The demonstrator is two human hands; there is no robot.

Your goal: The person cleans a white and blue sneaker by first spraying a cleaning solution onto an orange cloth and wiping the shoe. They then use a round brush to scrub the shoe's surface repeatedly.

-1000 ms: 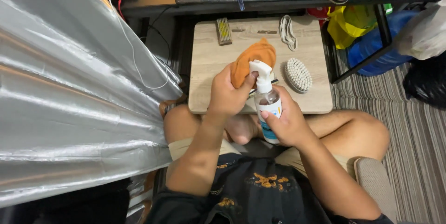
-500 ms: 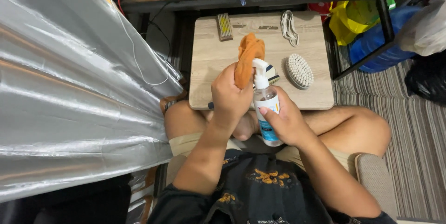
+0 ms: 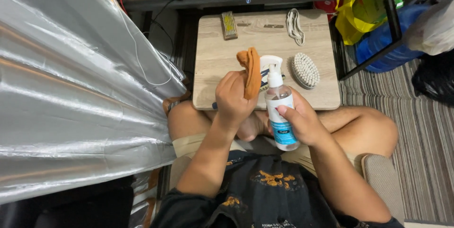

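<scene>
Holding two items at frame centre, over the near edge of the low wooden table [image 3: 213, 62]:

1. Spray bottle [image 3: 280, 114] — clear plastic, white trigger head, blue label. Your right hand [image 3: 305, 124] is wrapped round the lower body, fingers curled closed on it, thumb across the label front. Upright, nozzle toward the cloth. Judged: light, rigid wall w/ some give, smooth & likely slick if wet. Best grip approx. where you have it, mid-body; index free to reach the trigger up top. Liquid level: can't tell.

2. Orange cloth [image 3: 250, 69] — bunched, standing up out of your left hand [image 3: 234, 100]. Fingers closed tight on its lower part, top flopping free just beside the spray head. Judged: soft, limp, v. light, no fragility; pinch anywhere, a wad holds better than an edge.

Other stock on table, upper centre to right of frame:
- oval scrub brush [image 3: 305, 70], pale bristles up, just right of bottle head
- small rectangular block [image 3: 229, 25]
- looped striped cord [image 3: 294, 25]

Left of frame: silver sheeting [image 3: 71, 95].
</scene>
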